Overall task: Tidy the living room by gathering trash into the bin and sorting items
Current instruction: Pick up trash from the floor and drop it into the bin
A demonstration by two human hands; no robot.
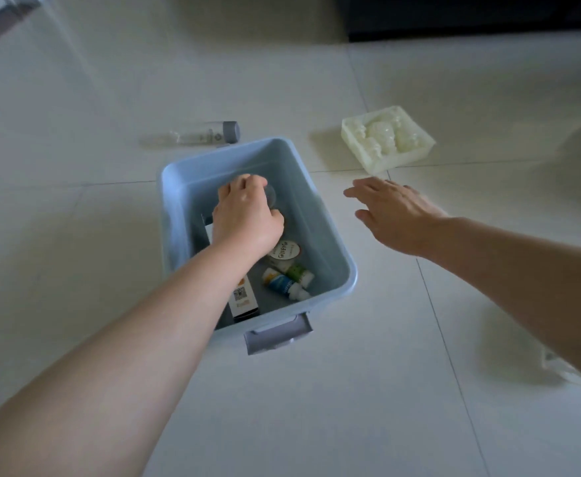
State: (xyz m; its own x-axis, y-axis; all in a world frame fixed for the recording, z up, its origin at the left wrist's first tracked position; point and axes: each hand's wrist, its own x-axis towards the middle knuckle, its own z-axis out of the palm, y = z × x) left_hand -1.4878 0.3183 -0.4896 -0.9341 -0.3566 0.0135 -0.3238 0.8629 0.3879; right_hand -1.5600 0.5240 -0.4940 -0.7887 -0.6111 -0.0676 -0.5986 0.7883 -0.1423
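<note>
A light blue plastic bin stands on the tiled floor in the middle of the view. Inside it lie a white box, two small bottles and a round labelled lid. My left hand reaches into the bin with fingers curled round a clear, roundish plastic item that is mostly hidden. My right hand hovers to the right of the bin, fingers spread, holding nothing. Beyond my right hand lies a pale yellowish moulded plastic tray. A clear bottle with a grey cap lies behind the bin.
A grey latch handle sticks out of the bin's near side. Dark furniture runs along the top right. A blurred clear wrapper lies on the floor at the right, under my right forearm.
</note>
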